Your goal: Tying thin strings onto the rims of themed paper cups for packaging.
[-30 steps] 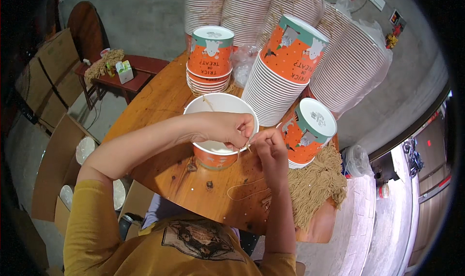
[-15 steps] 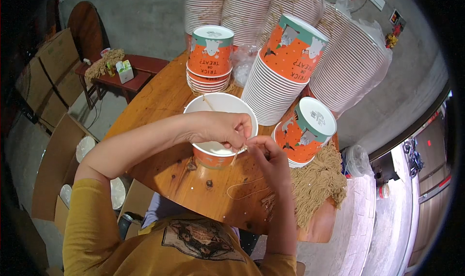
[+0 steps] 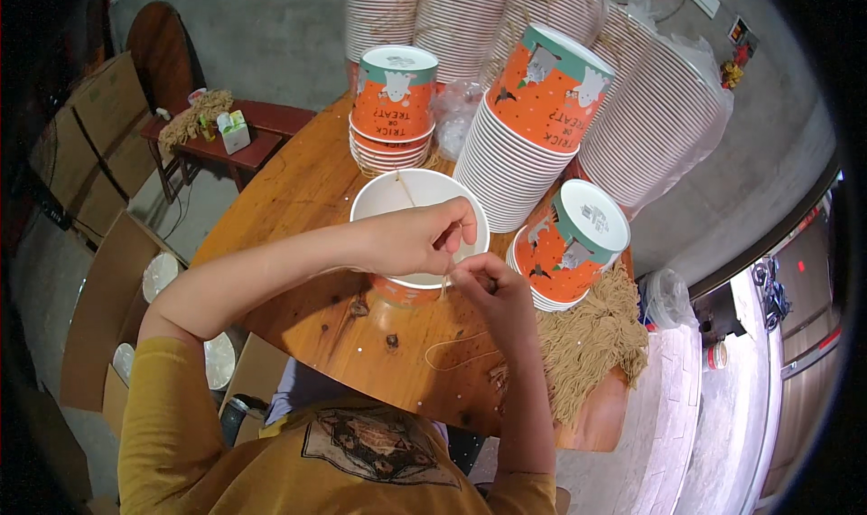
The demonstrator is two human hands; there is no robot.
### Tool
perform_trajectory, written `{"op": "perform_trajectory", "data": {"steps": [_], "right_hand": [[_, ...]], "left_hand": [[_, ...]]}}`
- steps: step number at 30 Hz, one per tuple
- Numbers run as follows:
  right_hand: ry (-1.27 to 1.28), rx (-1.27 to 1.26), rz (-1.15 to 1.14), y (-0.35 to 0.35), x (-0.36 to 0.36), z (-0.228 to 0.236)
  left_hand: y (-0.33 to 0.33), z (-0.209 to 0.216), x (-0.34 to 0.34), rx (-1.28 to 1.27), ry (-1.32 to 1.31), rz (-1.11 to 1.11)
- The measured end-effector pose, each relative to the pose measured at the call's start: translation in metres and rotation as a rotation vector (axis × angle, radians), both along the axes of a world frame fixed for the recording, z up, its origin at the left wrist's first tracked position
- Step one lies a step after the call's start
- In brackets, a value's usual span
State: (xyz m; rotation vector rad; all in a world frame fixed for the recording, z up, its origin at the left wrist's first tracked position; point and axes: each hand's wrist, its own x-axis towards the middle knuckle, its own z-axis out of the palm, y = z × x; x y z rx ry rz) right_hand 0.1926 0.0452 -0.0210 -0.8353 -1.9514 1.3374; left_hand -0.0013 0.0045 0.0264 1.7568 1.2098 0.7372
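Observation:
An orange paper bucket [image 3: 370, 199] with a white inside stands upright before me. A tan string [image 3: 404, 188] hangs inside its far wall. Across the mouth reaches my left hand [image 3: 429, 237], its fingers pinched over the near right rim. Fingertips of my right hand [image 3: 495, 296] meet it there, closed from just outside the rim. Both are on a thin tan string [image 3: 444, 289] at the rim; the exact grip is partly hidden by the fingers. One loose loop of string [image 3: 432, 360] lies on the wood below.
Upside-down buckets are stacked at the back left [image 3: 395, 95], centre [image 3: 515, 163] and right [image 3: 578, 235]. Tall bagged stacks [image 3: 664, 108] line the wall. A bundle of tan strings [image 3: 591, 343] covers the right edge of the wooden table [image 3: 298, 325]. Cardboard boxes [image 3: 99, 325] stand at left.
The bucket has shifted slightly right and away from me and tips a little. My left fingers have risen and curled at the rim; the right hand stays beside them.

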Motion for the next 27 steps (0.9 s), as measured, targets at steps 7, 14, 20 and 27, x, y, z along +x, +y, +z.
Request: {"op": "perform_trajectory", "data": {"steps": [7,14,20,27], "right_hand": [[0.049,-0.023,-0.020,0.004,0.001,-0.007],[0.119,-0.093,-0.011,0.004,0.000,-0.009],[0.134,-0.129,-0.003,0.005,0.001,-0.012],[0.179,-0.088,0.008,0.007,0.002,-0.017]], "left_hand": [[0.001,-0.017,-0.009,-0.128,-0.111,0.046],[0.004,-0.023,-0.006,-0.348,-0.078,0.066],[0.010,-0.020,-0.006,-0.436,-0.113,0.037],[0.001,-0.024,-0.004,0.000,0.103,0.111]]}}
